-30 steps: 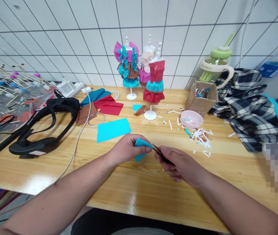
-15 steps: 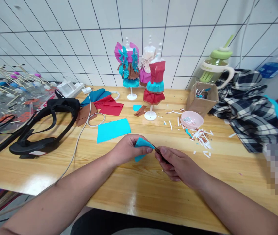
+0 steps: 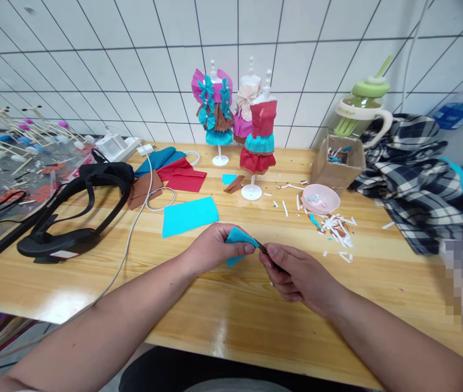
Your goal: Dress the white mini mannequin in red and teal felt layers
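My left hand [image 3: 223, 247] pinches a folded piece of bright blue crepe paper [image 3: 239, 236] between thumb and fingers, above the table. At the paper's right edge, my right hand [image 3: 292, 272] is closed around dark scissors [image 3: 270, 255]; their tip touches the paper and the fingers hide most of the handles. A larger bright blue sheet [image 3: 190, 216] lies flat just beyond my left hand. Past both hands stands a small white dress form in a red and blue paper dress [image 3: 263, 120], with a purple, teal and brown one [image 3: 215, 109] behind to its left.
A pink bowl of beads [image 3: 321, 207], paper scraps [image 3: 339, 231] and a cardboard box [image 3: 335, 171] are at the right, near a cup [image 3: 364, 111] and plaid cloth [image 3: 402, 158]. On the left lie a black headset strap [image 3: 111, 207], a white cable [image 3: 127, 245] and red paper [image 3: 182, 178].
Both hands keep nearly the same pose, the scissors' tip still at the paper's edge. The whole view has shifted very slightly; nothing else has visibly moved.
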A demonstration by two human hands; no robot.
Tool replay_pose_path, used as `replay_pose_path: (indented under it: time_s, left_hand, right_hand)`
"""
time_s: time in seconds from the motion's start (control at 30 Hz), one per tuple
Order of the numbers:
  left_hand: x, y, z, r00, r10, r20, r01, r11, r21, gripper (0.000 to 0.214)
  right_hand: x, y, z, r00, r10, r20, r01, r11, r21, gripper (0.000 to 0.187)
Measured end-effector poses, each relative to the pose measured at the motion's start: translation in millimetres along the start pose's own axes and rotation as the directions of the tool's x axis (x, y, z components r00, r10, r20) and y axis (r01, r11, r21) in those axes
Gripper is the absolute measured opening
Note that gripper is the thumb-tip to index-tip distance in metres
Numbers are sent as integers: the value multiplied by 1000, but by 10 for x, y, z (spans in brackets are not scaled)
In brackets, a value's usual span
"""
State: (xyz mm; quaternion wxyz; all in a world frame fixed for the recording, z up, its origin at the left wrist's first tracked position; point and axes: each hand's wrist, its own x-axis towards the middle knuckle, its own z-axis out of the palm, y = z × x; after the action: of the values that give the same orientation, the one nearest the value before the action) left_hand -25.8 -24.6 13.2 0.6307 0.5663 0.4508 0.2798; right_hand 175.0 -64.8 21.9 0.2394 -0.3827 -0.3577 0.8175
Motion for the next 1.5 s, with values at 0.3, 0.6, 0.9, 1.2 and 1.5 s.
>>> replay_pose_path:
  time_s: [0.3, 0.6, 0.9, 1.2, 1.5]
  left_hand:
    - [11, 4, 6, 1000, 26, 5, -26, 999, -33, 23]
    - [18, 1, -10, 999, -17, 31, 18, 999, -48, 22]
    - [13, -7, -28, 998, -20, 67, 18, 999, 36, 25]
    - [-1, 0, -16, 993, 29, 114, -44, 990, 132, 24]
    - [-76, 130, -88, 914, 341, -220, -203, 854, 478, 47]
  right_hand:
    - [-6, 11, 4, 1000, 19, -1, -19, 1000, 15, 42]
    - [-11, -4, 9, 1000, 30, 0, -30, 999, -28, 44]
    - [-34, -37, -29, 994, 107, 32, -105, 993, -59, 43]
    - [-31, -36, -22, 995, 97, 38, -94, 993, -67, 42]
    - [17, 77, -65, 947, -290, -141, 203, 876, -438, 43]
